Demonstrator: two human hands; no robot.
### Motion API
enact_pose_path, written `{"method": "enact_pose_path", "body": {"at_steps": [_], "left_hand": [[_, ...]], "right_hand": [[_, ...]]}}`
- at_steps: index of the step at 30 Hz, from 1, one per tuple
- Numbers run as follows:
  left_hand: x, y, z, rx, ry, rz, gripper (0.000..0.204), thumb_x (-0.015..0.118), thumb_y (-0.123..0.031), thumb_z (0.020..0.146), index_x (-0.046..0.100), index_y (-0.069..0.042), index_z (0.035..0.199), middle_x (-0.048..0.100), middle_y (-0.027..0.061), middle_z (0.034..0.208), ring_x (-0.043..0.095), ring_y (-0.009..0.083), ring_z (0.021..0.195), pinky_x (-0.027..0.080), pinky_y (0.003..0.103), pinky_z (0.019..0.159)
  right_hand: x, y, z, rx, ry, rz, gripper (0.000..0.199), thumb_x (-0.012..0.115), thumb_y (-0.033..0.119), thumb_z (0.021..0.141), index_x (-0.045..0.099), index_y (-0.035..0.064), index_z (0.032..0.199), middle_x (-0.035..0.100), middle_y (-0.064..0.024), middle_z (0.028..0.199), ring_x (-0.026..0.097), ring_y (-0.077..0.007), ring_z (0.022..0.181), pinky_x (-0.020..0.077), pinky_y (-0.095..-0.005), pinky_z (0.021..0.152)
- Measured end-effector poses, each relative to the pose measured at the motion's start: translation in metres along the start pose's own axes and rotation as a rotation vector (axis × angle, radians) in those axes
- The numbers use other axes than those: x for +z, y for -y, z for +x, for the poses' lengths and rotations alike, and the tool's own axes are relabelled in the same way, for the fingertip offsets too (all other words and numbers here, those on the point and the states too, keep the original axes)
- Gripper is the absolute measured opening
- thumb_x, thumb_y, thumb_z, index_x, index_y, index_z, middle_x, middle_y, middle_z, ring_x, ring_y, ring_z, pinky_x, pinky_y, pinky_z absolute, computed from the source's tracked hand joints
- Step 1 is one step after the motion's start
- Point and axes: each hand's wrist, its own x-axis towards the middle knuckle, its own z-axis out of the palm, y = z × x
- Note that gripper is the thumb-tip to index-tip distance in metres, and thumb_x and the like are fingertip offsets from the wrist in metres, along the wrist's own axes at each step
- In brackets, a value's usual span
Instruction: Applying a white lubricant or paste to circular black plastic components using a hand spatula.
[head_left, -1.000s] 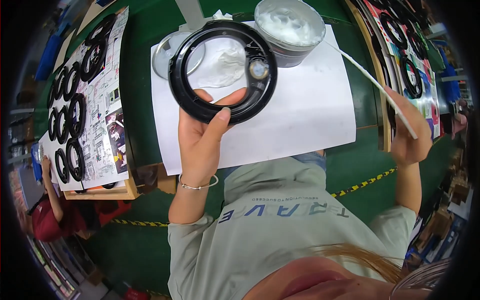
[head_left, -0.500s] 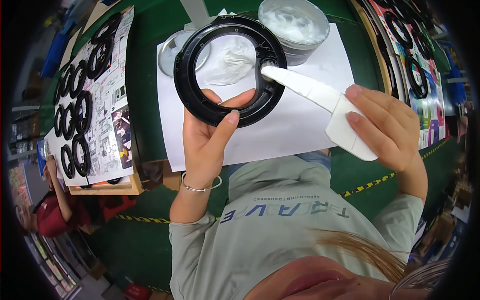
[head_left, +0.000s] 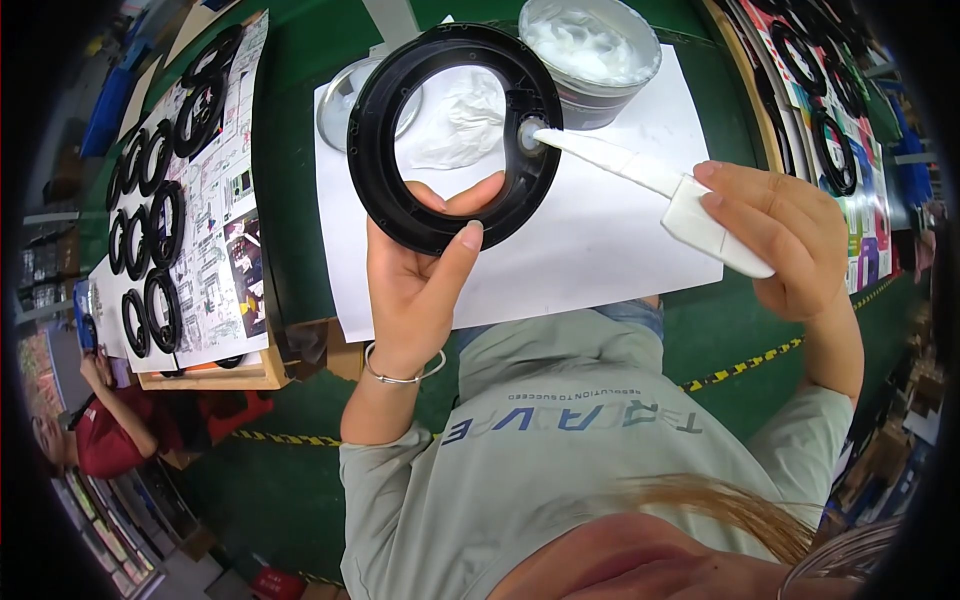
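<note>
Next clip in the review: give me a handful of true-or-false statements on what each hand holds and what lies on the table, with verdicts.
1. The left hand holds the black ring. True.
2. The right hand is empty. False: it holds a white spatula.
3. The spatula tip touches the ring's right side. True.
4. The tub of white paste has its lid on. False: it stands open, the paste showing.
5. More black rings lie on a printed sheet at the left. True.
6. The white paper sheet lies on a red table. False: the table is green.
</note>
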Motion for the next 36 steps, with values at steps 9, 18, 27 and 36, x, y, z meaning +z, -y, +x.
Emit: {"method": "enact_pose_path", "body": {"at_steps": [9, 18, 27, 36], "left_hand": [[0.003, 0.004, 0.002, 0.065, -0.010, 0.005, 0.027, 0.046, 0.010, 0.083, 0.033, -0.004, 0.102, 0.053, 0.0291, 0.112, 0.053, 0.0197, 0.107, 0.042, 0.024, 0.087], [0.002, 0.002, 0.003, 0.067, -0.025, -0.032, 0.026, 0.046, 0.009, 0.084, 0.033, -0.004, 0.103, 0.053, 0.0289, 0.112, 0.053, 0.0174, 0.105, 0.041, 0.023, 0.086], [0.003, 0.003, 0.002, 0.059, -0.036, -0.014, 0.027, 0.047, 0.009, 0.083, 0.033, -0.004, 0.103, 0.053, 0.0290, 0.112, 0.054, 0.0148, 0.104, 0.041, 0.020, 0.082], [0.003, 0.003, 0.002, 0.073, -0.041, -0.004, 0.027, 0.047, 0.009, 0.083, 0.033, -0.004, 0.102, 0.053, 0.0294, 0.113, 0.053, 0.0154, 0.105, 0.040, 0.021, 0.083]], "right_hand": [[0.016, 0.016, -0.018, 0.427, -0.113, 0.244, 0.021, 0.056, 0.004, 0.080, 0.057, -0.0043, 0.099, 0.063, -0.0156, 0.081, 0.062, -0.0198, 0.067, 0.0484, -0.0235, 0.061], [0.016, 0.011, -0.026, 0.742, -0.296, 0.608, 0.022, 0.058, 0.007, 0.085, 0.055, -0.0080, 0.101, 0.062, -0.0094, 0.086, 0.058, -0.0107, 0.072, 0.0448, -0.0206, 0.063], [0.015, 0.011, -0.017, 0.593, -0.220, 0.489, 0.022, 0.058, 0.004, 0.083, 0.055, -0.0082, 0.101, 0.063, -0.0124, 0.081, 0.059, -0.0144, 0.066, 0.0450, -0.0213, 0.060], [0.021, 0.003, -0.023, 0.966, -0.346, 0.901, 0.031, 0.056, 0.013, 0.087, 0.051, -0.0054, 0.112, 0.060, -0.0079, 0.098, 0.057, -0.0100, 0.086, 0.0428, -0.0217, 0.078]]}}
